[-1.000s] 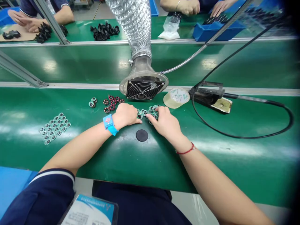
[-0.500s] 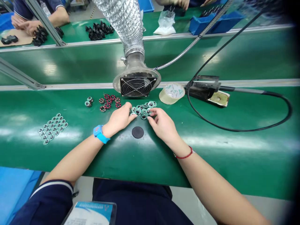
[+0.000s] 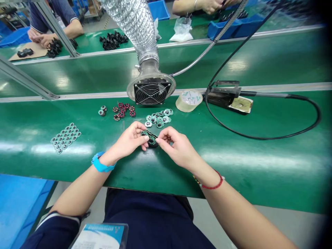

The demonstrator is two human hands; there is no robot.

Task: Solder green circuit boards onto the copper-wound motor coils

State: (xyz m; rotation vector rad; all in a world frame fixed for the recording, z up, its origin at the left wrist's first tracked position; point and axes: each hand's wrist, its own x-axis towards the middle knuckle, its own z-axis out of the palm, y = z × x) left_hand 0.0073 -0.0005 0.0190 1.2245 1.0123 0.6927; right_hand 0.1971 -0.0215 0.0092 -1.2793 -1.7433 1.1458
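My left hand and my right hand meet over the green bench, fingers pinched together on a small green ring-shaped circuit board. They hold it just above a black round pad, which is mostly hidden under the fingers. A loose pile of the same green ring boards lies just beyond my hands. Left of that sit a cluster of red and black round parts and two grey round parts.
A neat block of ring boards lies at the left. A fume fan on a foil duct, a tape roll and a black stand with a looping cable stand behind. Other people's hands work at the far bench.
Both hands have pulled back from the pile toward me, bringing one ring board with them. They now hold it over the black pad.
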